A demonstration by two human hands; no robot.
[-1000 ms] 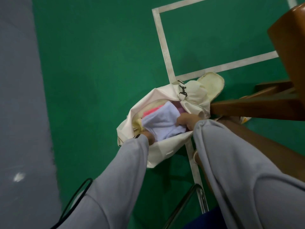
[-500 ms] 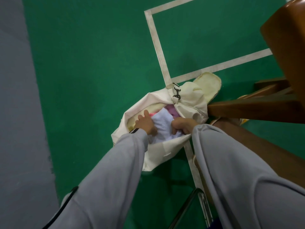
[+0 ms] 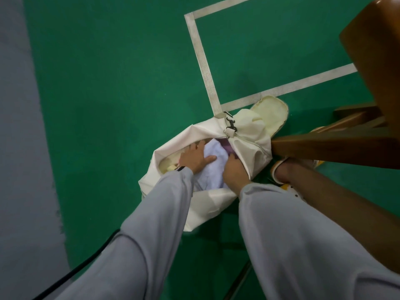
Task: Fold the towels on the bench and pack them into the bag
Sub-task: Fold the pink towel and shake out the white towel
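A cream canvas bag [image 3: 207,204] lies open on the green floor beside the bench. Inside it sits a folded white towel [image 3: 213,169], with a purple towel [image 3: 226,146] showing behind it and a yellow one [image 3: 167,166] at the left end. My left hand [image 3: 194,158] lies flat on the white towel, fingers spread, pressing it down. My right hand [image 3: 233,169] is at the towel's right edge with its fingertips tucked down between the towel and the bag's side; they are hidden.
The brown wooden bench [image 3: 337,148] juts in from the right, its end touching the bag. A foot in a slipper [image 3: 285,169] stands under it. White court lines [image 3: 203,68] cross the green floor. A grey strip [image 3: 19,148] runs along the left. A black cable [image 3: 71,276] hangs at lower left.
The white towel has sunk deeper into the bag. My left hand moved from the towel's near edge onto its top and now presses flat; my right hand slid down its right side.
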